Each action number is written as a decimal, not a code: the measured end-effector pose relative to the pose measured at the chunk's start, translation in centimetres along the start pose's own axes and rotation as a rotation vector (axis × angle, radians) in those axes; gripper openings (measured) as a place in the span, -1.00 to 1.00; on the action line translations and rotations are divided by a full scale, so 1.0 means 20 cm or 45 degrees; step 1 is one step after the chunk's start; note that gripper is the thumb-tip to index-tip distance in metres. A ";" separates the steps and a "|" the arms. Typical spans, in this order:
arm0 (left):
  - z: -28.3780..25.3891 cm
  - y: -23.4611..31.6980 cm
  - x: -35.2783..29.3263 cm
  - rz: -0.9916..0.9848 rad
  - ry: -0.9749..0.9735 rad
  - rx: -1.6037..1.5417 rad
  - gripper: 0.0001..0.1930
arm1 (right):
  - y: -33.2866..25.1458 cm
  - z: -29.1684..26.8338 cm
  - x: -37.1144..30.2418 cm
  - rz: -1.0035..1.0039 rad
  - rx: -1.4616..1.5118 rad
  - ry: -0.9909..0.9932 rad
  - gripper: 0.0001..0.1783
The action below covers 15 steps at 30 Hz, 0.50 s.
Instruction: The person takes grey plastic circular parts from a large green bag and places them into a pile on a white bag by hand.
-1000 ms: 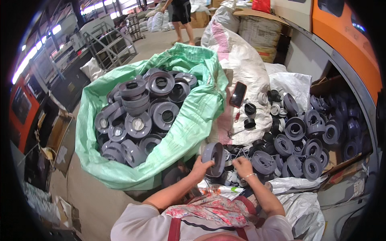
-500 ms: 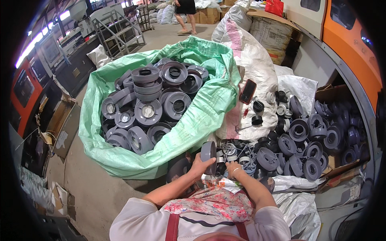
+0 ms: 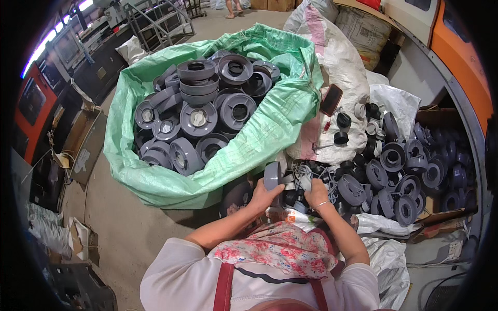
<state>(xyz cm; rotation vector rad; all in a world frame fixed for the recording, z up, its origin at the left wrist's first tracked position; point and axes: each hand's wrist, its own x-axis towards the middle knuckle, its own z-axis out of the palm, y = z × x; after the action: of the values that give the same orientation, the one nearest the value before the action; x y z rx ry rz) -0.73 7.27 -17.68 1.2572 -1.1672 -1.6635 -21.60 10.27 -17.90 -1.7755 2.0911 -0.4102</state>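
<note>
My left hand (image 3: 265, 195) is closed around a grey plastic ring-shaped part (image 3: 272, 175), held on edge beside the near rim of the green woven sack (image 3: 161, 199). To its right, my right hand (image 3: 316, 194) pinches a small white plastic part (image 3: 306, 183); the fingers partly hide its shape. Below and around both hands lies a heap of small black and white caps and thin grey rings (image 3: 300, 171). Many grey flanged plastic parts (image 3: 198, 118) fill the green sack, several stacked on top.
A white woven sack (image 3: 332, 137) carries a phone (image 3: 331, 99) and a few black caps (image 3: 343, 119). At right, more grey ring parts (image 3: 392, 157) spill from a cardboard box (image 3: 446, 116). Metal steps (image 3: 158, 26) and a person's legs (image 3: 234, 8) are farther back.
My right hand has risen from the heap and now pinches the small white part. The left hand still holds the grey ring. The whole view has shifted slightly, and the distant person has moved.
</note>
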 end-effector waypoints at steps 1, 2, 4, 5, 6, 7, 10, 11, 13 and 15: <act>0.02 0.03 0.00 -0.099 -0.116 -0.230 -0.47 | -0.02 -0.04 -0.03 -0.186 0.158 0.097 -0.51; 0.05 0.06 0.00 -0.197 -0.231 -0.460 -0.51 | -0.07 -0.07 -0.06 -0.394 0.339 0.303 -0.56; 0.09 0.14 -0.03 -0.324 -0.400 -0.779 -0.58 | -0.14 -0.14 -0.11 -0.452 0.489 0.082 -0.64; 0.11 0.15 -0.05 -0.288 -0.394 -0.747 -0.58 | -0.20 -0.21 -0.13 -0.271 0.649 -0.044 -0.70; 0.12 0.16 -0.06 -0.245 -0.389 -0.719 -0.57 | -0.21 -0.23 -0.12 -0.174 0.666 -0.082 -0.57; 0.12 0.17 -0.07 -0.193 -0.402 -0.593 -0.57 | -0.23 -0.27 -0.11 -0.160 0.641 -0.039 -0.47; 0.08 0.19 -0.09 -0.068 -0.443 -0.206 -0.57 | -0.26 -0.33 -0.10 -0.217 0.341 -0.049 -0.14; 0.06 0.20 -0.09 -0.038 -0.465 -0.074 -0.58 | -0.28 -0.34 -0.12 -0.245 0.313 -0.063 -0.14; 0.05 0.28 -0.11 -0.047 -0.526 0.000 -0.58 | -0.27 -0.33 -0.13 -0.404 0.235 -0.047 -0.15; 0.01 0.27 -0.08 -0.177 -0.604 -0.078 -0.56 | -0.27 -0.33 -0.15 -0.667 0.144 -0.002 -0.16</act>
<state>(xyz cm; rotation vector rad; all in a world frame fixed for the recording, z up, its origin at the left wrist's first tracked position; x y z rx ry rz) -0.34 7.09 -11.96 0.9472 -1.3096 -2.1614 -19.44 12.24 -9.28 -2.2354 1.5406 -0.6470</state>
